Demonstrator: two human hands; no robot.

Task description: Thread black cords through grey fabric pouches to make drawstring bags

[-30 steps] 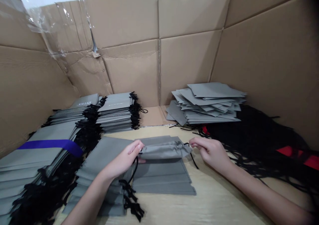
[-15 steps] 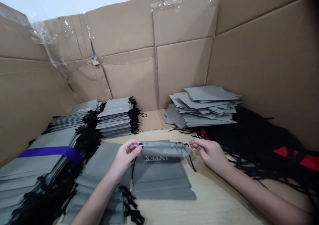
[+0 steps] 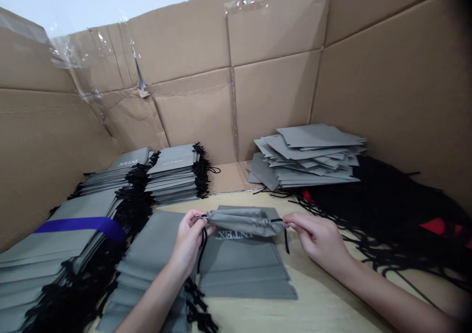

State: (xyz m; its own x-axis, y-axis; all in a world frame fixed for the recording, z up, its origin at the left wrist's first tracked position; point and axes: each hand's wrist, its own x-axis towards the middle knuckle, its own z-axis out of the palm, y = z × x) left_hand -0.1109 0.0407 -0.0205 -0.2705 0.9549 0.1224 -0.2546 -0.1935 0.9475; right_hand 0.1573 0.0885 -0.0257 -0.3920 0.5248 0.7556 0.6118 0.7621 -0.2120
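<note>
A grey drawstring bag (image 3: 238,220) is stretched level between my two hands, its top hem bunched and folded. White INTEX lettering shows upside down below the fold. At the bag's left end, my left hand (image 3: 190,237) is closed in a pinch on the black cord (image 3: 203,239), where a thin shiny piece shows at the fingertips. Opposite it, my right hand (image 3: 317,237) pinches the cord where it leaves the hem; a short cord end dangles beneath. More flat grey bags (image 3: 245,274) lie under the held one on the table.
Finished-looking bags with black cords form stacks (image 3: 171,175) at the left, one stack crossed by a purple band (image 3: 81,224). Loose grey bags (image 3: 313,158) are piled at the back right beside a heap of black cords (image 3: 391,195). Cardboard walls (image 3: 276,87) surround the table (image 3: 324,298).
The bag's hem has become more gathered and creased at the right. My left fingers have shifted slightly left, and more black cord shows below them. The view has moved slightly.
</note>
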